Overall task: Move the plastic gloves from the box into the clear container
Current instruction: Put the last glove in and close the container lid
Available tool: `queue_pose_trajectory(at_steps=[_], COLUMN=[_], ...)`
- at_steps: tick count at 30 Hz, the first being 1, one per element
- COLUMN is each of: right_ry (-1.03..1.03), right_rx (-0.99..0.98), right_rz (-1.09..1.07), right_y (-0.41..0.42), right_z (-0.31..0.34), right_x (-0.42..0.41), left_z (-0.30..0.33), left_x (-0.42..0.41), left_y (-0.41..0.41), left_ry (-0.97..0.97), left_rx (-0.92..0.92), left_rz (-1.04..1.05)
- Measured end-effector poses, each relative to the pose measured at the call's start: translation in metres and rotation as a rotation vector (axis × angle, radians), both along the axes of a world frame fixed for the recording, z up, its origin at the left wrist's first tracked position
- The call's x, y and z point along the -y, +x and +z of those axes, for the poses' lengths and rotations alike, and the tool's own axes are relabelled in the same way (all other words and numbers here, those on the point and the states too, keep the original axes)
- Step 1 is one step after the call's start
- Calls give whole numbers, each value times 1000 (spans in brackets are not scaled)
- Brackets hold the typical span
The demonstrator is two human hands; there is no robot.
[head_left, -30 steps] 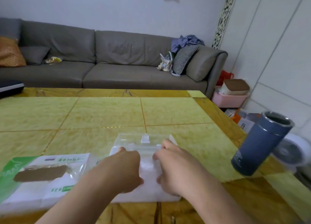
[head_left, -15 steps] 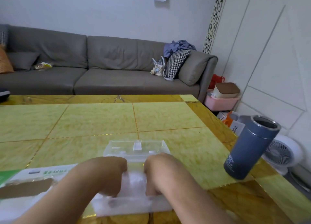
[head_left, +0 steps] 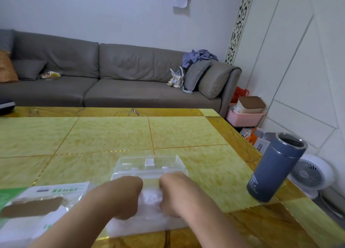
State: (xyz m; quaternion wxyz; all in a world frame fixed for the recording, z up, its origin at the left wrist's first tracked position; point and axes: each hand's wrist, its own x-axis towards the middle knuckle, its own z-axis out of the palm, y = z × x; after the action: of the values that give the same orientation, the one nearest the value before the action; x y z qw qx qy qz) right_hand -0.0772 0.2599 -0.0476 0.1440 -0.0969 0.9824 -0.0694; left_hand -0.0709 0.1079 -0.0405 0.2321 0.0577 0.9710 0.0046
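Here the clear container [head_left: 149, 165] lies on the yellow table [head_left: 186, 132], long axis left to right, lid tipped away. Left hand [head_left: 121, 197] and right hand [head_left: 173, 195] press curled fingers onto the plastic gloves [head_left: 150, 199] inside
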Motion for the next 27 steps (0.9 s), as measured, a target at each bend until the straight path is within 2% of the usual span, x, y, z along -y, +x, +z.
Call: queue_pose_trajectory(at_steps=[3,8,13,15,17,18,20,22,27], right_ry=[-26,10,-14,-155,-343,-433,-636,-829,-1034], right_rx=[60,-127,-229,-319,-418,-405,-214,-27,46], right_rz=[-16,67,45,-103,-311,-398,-544,-629,-698], right_y=[8,25,31,27,12,4,-15,-31,-46], right_z=[5,14,31,36,30,25,8,-10,-34], right_x=[-5,-5,-9,-15,-26,-32,-42,-46,-51], left_z=[7,16,23,19,11,5,-5,-17,-22], left_x=[4,8,15,24,34,37,42,44,48], left_y=[5,20,30,26,18,13,7,4,9], left_ry=[50,150,403,470,459,444,462,586,953], left_rx=[4,-146,-311,-472,-559,-525,-371,-303,-261], left_rz=[-4,34,164,266,394,455,549,598,718])
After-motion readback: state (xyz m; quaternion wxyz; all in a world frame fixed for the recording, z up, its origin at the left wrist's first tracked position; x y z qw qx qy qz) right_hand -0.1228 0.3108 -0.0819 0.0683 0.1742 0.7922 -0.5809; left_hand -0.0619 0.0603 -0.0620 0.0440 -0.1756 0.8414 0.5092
